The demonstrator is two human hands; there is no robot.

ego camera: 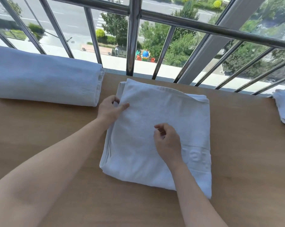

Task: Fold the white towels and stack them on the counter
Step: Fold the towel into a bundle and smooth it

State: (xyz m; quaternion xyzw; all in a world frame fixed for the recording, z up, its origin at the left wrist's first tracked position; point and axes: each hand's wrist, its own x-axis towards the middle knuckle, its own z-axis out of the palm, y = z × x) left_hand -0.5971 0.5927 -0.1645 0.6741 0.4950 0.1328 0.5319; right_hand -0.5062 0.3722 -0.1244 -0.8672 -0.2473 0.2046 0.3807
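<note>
A white towel (138, 122), folded into a thick rectangle, lies in the middle of the wooden counter (56, 136). Its far right corner curls up over the layers beneath. My left hand (110, 108) pinches the towel's left edge near the far corner, thumb on top and fingers underneath. My right hand (167, 140) hovers over the towel's middle with fingers loosely curled and nothing in it. A stack of folded white towels (43, 79) sits at the far left of the counter.
Another white towel (284, 107) lies at the counter's right edge, partly out of view. A metal railing (133, 38) with slanted bars runs along the counter's far side in front of a window, with a street and trees far below.
</note>
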